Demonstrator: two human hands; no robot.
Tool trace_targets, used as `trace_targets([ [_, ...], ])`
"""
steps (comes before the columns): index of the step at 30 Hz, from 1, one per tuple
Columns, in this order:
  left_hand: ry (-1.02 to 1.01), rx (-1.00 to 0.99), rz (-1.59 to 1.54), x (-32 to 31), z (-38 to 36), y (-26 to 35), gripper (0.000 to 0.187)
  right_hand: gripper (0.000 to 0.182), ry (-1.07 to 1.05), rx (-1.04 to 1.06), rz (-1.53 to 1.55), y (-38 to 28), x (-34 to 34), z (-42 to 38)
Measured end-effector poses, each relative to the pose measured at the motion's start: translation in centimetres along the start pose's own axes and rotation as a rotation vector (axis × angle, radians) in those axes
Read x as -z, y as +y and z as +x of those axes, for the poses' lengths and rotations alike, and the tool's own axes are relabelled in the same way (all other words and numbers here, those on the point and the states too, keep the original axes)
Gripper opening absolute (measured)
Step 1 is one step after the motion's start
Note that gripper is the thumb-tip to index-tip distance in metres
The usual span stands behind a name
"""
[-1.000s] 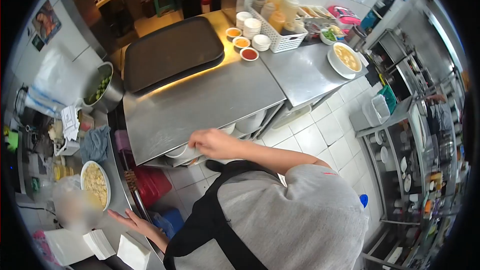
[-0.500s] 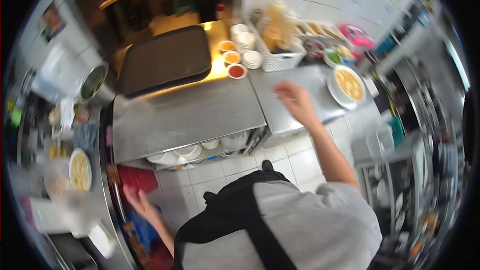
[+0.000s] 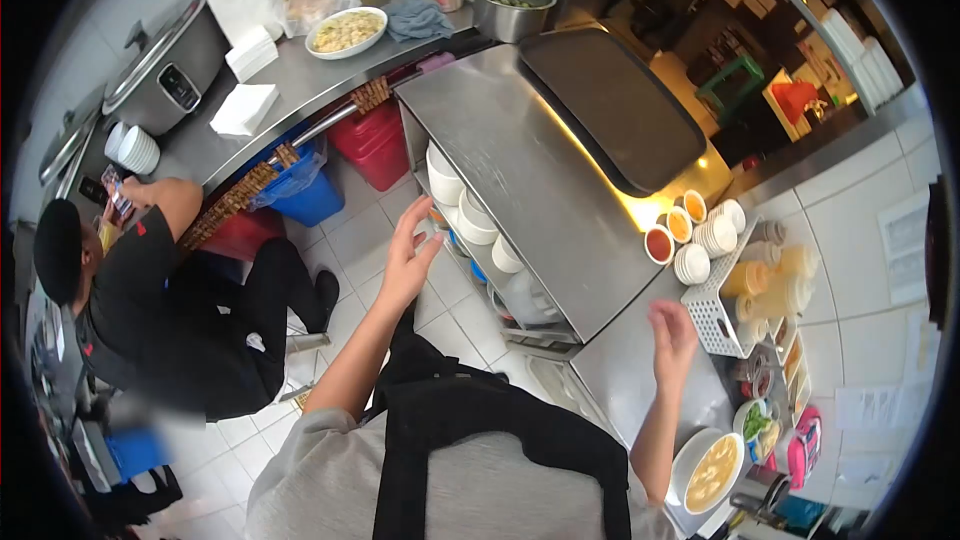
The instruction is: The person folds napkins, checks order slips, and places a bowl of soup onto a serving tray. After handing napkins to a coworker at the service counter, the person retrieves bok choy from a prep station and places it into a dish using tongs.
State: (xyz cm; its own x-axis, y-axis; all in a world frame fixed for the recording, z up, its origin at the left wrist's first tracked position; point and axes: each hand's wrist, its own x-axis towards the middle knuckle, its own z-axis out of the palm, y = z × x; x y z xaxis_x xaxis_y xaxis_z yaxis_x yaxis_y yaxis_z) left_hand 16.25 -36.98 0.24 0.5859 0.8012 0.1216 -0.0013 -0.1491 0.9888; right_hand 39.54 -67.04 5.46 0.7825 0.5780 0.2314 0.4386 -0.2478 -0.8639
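My left hand (image 3: pixel 408 252) is raised in front of the steel counter (image 3: pixel 500 155), fingers apart and nothing in them. Nearest to it are white bowls (image 3: pixel 477 226) on the shelf below the counter top. My right hand (image 3: pixel 674 340) hovers over the right counter section, empty, its fingers slightly blurred and loosely spread. Beside it stands a white perforated basket (image 3: pixel 712 320) of sauce bottles. A white bowl of soup (image 3: pixel 712 472) sits near my right forearm. Small cups of red sauce (image 3: pixel 658 245) and orange sauce (image 3: pixel 679 226) stand by stacked white cups (image 3: pixel 714 237).
A dark tray (image 3: pixel 615 105) lies on the lit pass. A plate of food (image 3: pixel 346 33), napkins (image 3: pixel 244 109) and a steel pot (image 3: pixel 513 2) stand along the left and back counters. At left a co-worker (image 3: pixel 170 310) sits holding a phone. Bins (image 3: pixel 370 145) stand under the counter.
My view has swung left, bringing the seated co-worker into sight. My left hand has risen to the shelf front; my right hand now appears nearer the basket. Both hands stay empty.
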Motion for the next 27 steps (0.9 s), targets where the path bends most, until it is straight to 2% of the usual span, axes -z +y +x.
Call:
trace_targets([
  [3, 0.073, 0.029, 0.035, 2.4, -0.3, -0.4, 0.048, 0.011, -0.137, 0.190, -0.056, -3.1, -5.7, 7.8],
  [5, 0.146, 0.038, 0.023, 4.2, 0.2, -0.8, 0.047, 0.009, -0.246, 0.334, 0.070, -4.4, -10.9, 13.2],
  [7, 0.184, 0.031, 0.008, 6.3, 1.5, -1.8, 0.047, 0.011, -0.383, 0.389, 0.021, -7.3, -16.5, 18.4],
  [9, 0.244, -0.006, -0.005, 8.6, 3.5, -3.5, 0.044, 0.013, -0.417, 0.548, -0.133, -8.5, -23.4, 23.8],
  [11, 0.230, 0.023, 0.005, 10.6, 5.9, -5.1, 0.041, 0.014, -0.500, 0.592, -0.276, -9.1, -30.6, 29.7],
  [14, 0.178, 0.031, 0.092, 13.8, 9.7, -4.9, 0.040, 0.015, -0.435, 0.644, -0.379, -9.5, -42.0, 37.2],
  [16, 0.196, 0.030, 0.122, 16.1, 11.9, -4.9, 0.038, 0.014, -0.295, 0.566, -0.406, -9.7, -48.2, 40.9],
  [17, 0.199, 0.034, 0.128, 17.3, 12.8, -5.0, 0.038, 0.014, -0.292, 0.566, -0.397, -9.3, -50.5, 42.1],
  [19, 0.209, 0.039, 0.141, 19.4, 15.1, -5.3, 0.038, 0.013, -0.114, 0.683, -0.553, -8.5, -54.7, 44.2],
  [20, 0.200, 0.040, 0.146, 20.2, 16.0, -5.5, 0.038, 0.013, -0.118, 0.682, -0.545, -7.9, -56.2, 45.2],
  [22, 0.182, 0.048, 0.157, 21.2, 17.7, -5.7, 0.038, 0.013, -0.052, 0.861, -0.769, -6.1, -57.2, 47.3],
  [23, 0.142, 0.025, 0.172, 21.5, 18.7, -5.4, 0.038, 0.015, -0.042, 0.854, -0.571, -5.6, -57.1, 49.0],
  [24, 0.095, 0.002, 0.184, 21.7, 19.7, -5.1, 0.038, 0.015, -0.035, 0.835, -0.578, -6.6, -56.4, 48.8],
  [26, 0.016, -0.003, 0.176, 21.3, 22.1, -4.2, 0.040, 0.014, -0.090, 0.367, 0.058, -12.0, -51.7, 46.2],
  [27, 0.027, -0.121, 0.236, 20.7, 23.5, -3.3, 0.046, 0.013, -0.040, 0.433, 0.144, -13.6, -49.6, 44.9],
])
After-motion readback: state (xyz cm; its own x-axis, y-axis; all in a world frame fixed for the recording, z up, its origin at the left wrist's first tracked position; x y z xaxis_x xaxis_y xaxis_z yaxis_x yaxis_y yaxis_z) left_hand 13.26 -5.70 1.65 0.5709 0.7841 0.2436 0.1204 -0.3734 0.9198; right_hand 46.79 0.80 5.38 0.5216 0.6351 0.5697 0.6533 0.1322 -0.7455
